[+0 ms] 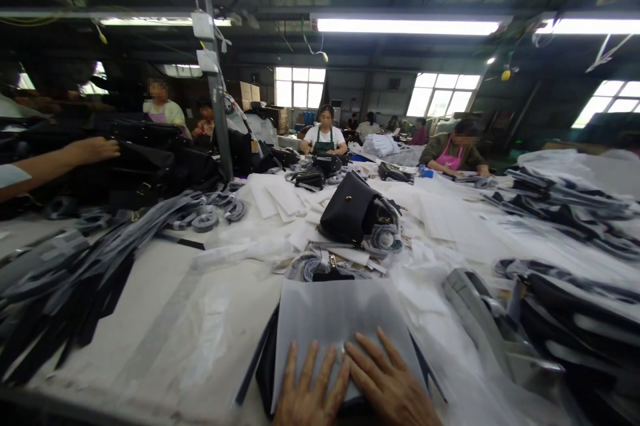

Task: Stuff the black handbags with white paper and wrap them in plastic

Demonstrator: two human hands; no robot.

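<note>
A sheet of thin white packing foam (340, 309) covers most of a black handbag (266, 369) lying in front of me. My left hand (313, 386) is flat on the sheet with its fingers spread. Beside it my right hand (387, 383) also presses flat on the sheet, fingers apart, its index finger close to the left hand. Just past the sheet's far edge, a gold buckle (333, 261) and a wrapped, coiled strap (303, 267) show. Farther back stands another black handbag (350, 207) with a gold clasp, tilted, with a wrapped strap coil (385, 237) beside it.
Long black straps (107, 266) spread over the left of the table. At right are a grey tape dispenser (480, 306) and piled black bag pieces (575, 326). White sheets (275, 196) lie ahead. A co-worker's arm (65, 158) reaches in at left; other people sit beyond.
</note>
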